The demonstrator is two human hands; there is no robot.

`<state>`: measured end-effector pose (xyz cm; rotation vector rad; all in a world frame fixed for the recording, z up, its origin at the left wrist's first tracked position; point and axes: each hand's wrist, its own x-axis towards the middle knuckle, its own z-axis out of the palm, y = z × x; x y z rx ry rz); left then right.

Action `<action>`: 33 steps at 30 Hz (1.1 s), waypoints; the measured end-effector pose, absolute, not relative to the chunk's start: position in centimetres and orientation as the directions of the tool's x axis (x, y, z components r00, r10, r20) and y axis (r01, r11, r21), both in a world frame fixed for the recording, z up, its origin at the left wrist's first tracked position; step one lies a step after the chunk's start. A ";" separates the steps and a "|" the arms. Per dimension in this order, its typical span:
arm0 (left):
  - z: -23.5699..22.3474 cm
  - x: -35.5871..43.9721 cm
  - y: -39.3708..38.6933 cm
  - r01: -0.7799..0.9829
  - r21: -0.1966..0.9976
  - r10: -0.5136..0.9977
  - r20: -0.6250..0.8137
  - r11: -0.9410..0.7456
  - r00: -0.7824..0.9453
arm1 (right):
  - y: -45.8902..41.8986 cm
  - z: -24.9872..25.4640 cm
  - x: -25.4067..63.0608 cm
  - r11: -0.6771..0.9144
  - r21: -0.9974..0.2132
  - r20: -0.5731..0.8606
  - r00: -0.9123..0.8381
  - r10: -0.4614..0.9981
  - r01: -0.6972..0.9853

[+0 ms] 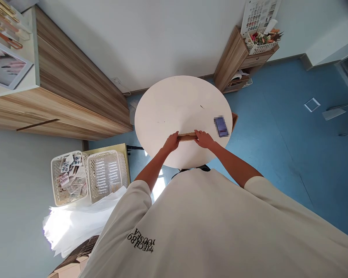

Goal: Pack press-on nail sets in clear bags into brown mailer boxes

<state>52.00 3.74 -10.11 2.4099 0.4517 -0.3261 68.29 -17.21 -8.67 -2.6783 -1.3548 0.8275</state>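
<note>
1. Since the left hand (171, 142) pinches the left end of the brown cardboard piece (187, 137), hold light, even pressure there.
2. Cardboard: between hands, over near half of white round table (179, 96); can't tell if touching. Best kept level, edges uncrushed.
3. Right hand (203, 138): pinching right end; match left's force.
4. Purple item (221, 126), right side, pixelated: keep right forearm clear.

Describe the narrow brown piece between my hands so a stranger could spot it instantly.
Find the round, off-white table. Near its closest edge, the bare left hand and bare right hand grip opposite ends of a narrow, brown, cardboard-looking piece. Unlike the blurred purple rectangular item to its right, it's brown and held.
</note>
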 end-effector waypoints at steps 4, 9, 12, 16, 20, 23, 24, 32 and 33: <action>-11.0 51.9 4.7 0.388 0.616 0.195 -0.359 -0.686 0.913 | -17.0 -8.6 68.5 -0.620 -0.230 -0.480 0.467 0.743 0.750; -11.0 52.0 5.1 0.383 0.620 0.193 -0.353 -0.685 0.916 | -17.0 -8.5 68.5 -0.614 -0.220 -0.482 0.463 0.744 0.758; -10.8 52.0 5.4 0.397 0.610 0.200 -0.366 -0.686 0.909 | -17.1 -8.6 68.4 -0.614 -0.227 -0.481 0.461 0.745 0.756; -10.8 52.1 5.9 0.408 0.609 0.194 -0.387 -0.680 0.901 | -17.0 -8.6 68.4 -0.619 -0.230 -0.485 0.463 0.742 0.751; -11.0 52.5 6.0 0.423 0.610 0.200 -0.401 -0.670 0.894 | -17.0 -8.4 68.3 -0.628 -0.235 -0.492 0.467 0.735 0.742; -11.0 52.5 6.0 0.422 0.609 0.205 -0.395 -0.672 0.896 | -17.0 -8.4 68.2 -0.629 -0.238 -0.492 0.467 0.735 0.740; -11.0 52.5 5.9 0.418 0.609 0.204 -0.390 -0.675 0.898 | -17.1 -8.4 68.1 -0.630 -0.238 -0.491 0.468 0.735 0.739; -10.2 51.9 5.9 0.386 0.627 0.216 -0.332 -0.676 0.918 | -17.0 -8.4 68.0 -0.639 -0.231 -0.507 0.470 0.722 0.733; -10.2 52.0 5.8 0.397 0.641 0.228 -0.333 -0.657 0.915 | -17.0 -8.4 67.9 -0.640 -0.227 -0.511 0.469 0.720 0.734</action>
